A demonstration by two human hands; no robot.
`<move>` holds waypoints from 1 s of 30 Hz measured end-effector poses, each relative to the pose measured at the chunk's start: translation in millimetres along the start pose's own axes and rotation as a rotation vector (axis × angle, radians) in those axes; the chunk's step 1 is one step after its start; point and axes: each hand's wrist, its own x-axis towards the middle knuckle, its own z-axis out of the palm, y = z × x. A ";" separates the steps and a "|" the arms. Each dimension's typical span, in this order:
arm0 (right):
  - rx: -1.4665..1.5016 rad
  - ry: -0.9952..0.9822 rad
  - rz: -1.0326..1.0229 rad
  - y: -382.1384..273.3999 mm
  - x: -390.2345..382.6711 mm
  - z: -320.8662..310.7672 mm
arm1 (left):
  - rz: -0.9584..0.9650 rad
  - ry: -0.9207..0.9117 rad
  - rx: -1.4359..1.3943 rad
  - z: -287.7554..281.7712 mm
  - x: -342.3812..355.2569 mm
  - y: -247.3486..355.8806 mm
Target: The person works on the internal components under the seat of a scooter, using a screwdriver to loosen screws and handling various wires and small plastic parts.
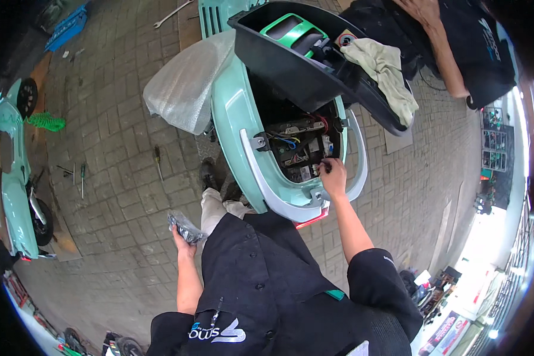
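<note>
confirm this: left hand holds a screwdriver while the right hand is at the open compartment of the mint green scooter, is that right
Not quite: the left hand holds a clear plastic bag with dark contents, not a screwdriver, as the head view shows. The right hand is at the open compartment of the mint green scooter, as you say.

Right arm's [351,222] reaching over the scooter's [231,113] tail from over here, short sleeve [382,285] ending on the upper arm, right hand [334,175] at the rear opening with fingers bunched together. Left forearm's [190,279] out to the scooter's left, well apart from it, left hand [185,243] curled in a grip. One leg's [212,207] just beside the scooter's left flank.
</note>
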 end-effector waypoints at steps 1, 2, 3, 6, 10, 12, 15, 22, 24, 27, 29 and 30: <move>0.013 0.008 0.002 0.6 1.4 -1.8 | 0.020 0.032 -0.006 -15.8 4.1 2.1; -0.100 0.050 -0.050 3.6 5.5 -7.2 | 0.040 0.055 0.043 -20.6 2.3 5.0; -0.213 0.092 -0.101 6.6 11.2 -13.1 | 0.048 0.044 0.056 -24.9 0.3 6.5; -0.386 0.020 -0.087 27.2 35.6 -26.2 | 0.044 0.080 0.117 -35.5 -6.4 13.4; -0.506 -0.127 -0.173 26.3 57.3 -35.0 | 0.054 0.078 0.158 -52.8 -13.2 19.2; -0.574 -0.199 -0.217 31.8 62.3 -37.5 | 0.065 0.048 0.136 -51.9 -13.8 18.9; -0.555 -0.259 -0.209 29.4 65.7 -25.8 | 0.097 0.019 0.106 -58.1 -15.8 21.9; -0.533 -0.309 -0.201 31.4 67.7 -29.1 | 0.087 0.026 0.107 -63.3 -10.3 23.5; -0.545 -0.287 -0.206 34.4 66.9 -30.6 | 0.010 -0.003 0.076 -71.3 2.4 22.6; -0.546 -0.276 -0.225 33.1 67.9 -29.4 | 0.058 0.003 0.060 -75.0 -1.9 22.0; -0.525 -0.273 -0.229 33.7 67.6 -28.8 | 0.089 0.005 0.070 -79.0 3.1 24.9; -0.518 -0.270 -0.235 32.7 67.5 -27.6 | 0.112 -0.019 0.110 -87.1 9.4 28.0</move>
